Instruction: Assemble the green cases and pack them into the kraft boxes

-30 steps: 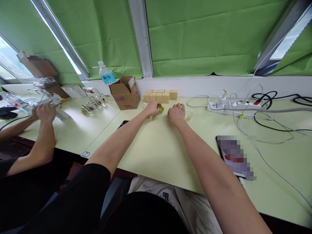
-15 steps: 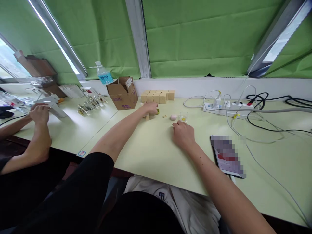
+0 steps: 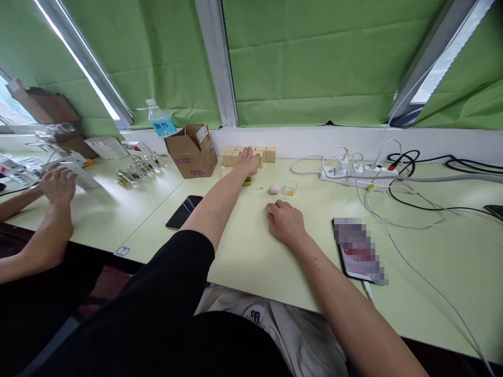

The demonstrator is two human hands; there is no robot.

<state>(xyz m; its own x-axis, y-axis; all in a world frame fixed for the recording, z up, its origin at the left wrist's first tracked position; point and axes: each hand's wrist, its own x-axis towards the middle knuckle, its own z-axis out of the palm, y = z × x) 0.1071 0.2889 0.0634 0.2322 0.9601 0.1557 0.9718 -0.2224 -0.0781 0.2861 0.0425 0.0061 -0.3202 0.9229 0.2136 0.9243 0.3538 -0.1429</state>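
Reaching to the back of the table, my left hand (image 3: 247, 161) lies over a group of pale wooden blocks (image 3: 270, 154), its fingers spread and touching the front ones. Whether it grips a block cannot be seen. A small green piece (image 3: 247, 181) sits just below its wrist. My right hand (image 3: 286, 221) rests palm down on the table with fingers curled in and nothing visible in them. Beyond it are a small pink block (image 3: 274, 189), a clear little container (image 3: 290, 188) with something yellow inside, and a tiny yellow piece (image 3: 260, 188).
An open cardboard box (image 3: 193, 157) and a bottle (image 3: 160, 119) stand back left. A dark phone (image 3: 184, 211) lies beside my left forearm; another phone (image 3: 356, 251) is at right, below a power strip (image 3: 353, 175) with cables. At far left, another person's hands (image 3: 58, 183) work.
My left hand has left the green piece and moved back and right onto the wooden blocks. My right hand has drawn slightly away from the clear container. The dark phone is now uncovered.
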